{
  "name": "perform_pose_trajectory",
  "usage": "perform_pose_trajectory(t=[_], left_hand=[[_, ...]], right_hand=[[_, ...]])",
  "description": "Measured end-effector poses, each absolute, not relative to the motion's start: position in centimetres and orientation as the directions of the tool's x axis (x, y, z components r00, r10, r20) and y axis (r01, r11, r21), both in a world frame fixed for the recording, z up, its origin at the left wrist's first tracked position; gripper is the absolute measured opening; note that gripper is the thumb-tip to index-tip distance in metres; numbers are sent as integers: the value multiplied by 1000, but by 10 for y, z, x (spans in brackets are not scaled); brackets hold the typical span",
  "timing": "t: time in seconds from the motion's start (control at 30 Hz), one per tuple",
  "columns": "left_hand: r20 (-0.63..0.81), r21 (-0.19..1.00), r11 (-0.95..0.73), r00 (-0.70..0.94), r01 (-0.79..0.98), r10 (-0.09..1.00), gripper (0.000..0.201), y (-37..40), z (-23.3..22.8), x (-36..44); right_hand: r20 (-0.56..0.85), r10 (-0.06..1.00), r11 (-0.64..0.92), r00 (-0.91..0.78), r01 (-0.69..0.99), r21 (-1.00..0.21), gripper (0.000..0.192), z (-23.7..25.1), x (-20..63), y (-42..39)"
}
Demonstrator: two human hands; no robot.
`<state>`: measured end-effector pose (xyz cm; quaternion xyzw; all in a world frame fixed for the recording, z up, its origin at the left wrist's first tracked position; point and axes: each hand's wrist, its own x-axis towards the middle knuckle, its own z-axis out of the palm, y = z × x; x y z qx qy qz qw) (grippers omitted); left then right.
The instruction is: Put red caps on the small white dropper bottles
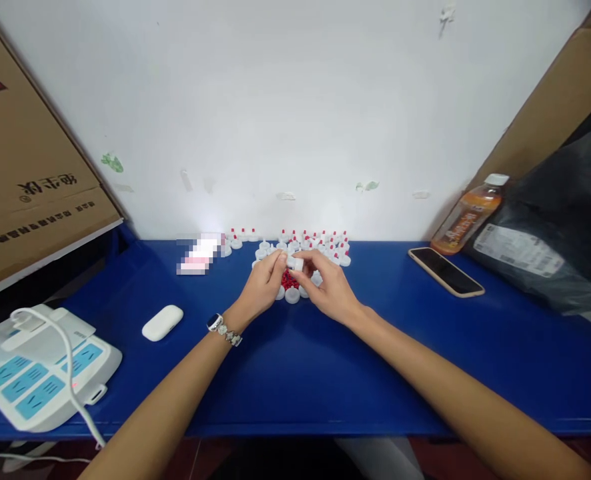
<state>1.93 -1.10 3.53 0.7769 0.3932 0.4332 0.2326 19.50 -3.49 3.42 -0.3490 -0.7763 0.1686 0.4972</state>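
My left hand (264, 283) and my right hand (331, 291) meet over the middle of the blue table. Between their fingertips is a white cap (295, 264), held a little above the table. The right thumb and index finger grip its side, while the left thumb and fingers close on its left end. Beneath the hands lies a heap of small red tips (289, 280). A white nozzle cap (292, 295) sits in front of the heap, among others partly covered by my hands. Several caps with red tips (344, 258) stand behind, towards the wall.
A white earphone case (162, 323) and a power strip (50, 393) lie to the left. On the right are a phone (445, 272), a drink bottle (468, 217) leaning by the wall, and a black plastic bag (555, 220). Cardboard (40, 153) stands at the left.
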Motion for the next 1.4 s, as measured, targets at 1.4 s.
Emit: perform_pose_trajectory(t=[1.4], left_hand=[[380, 469, -427, 259, 773, 888, 32, 14, 24, -38]], right_hand=[[235, 902, 429, -362, 813, -395, 23, 56, 127, 137]])
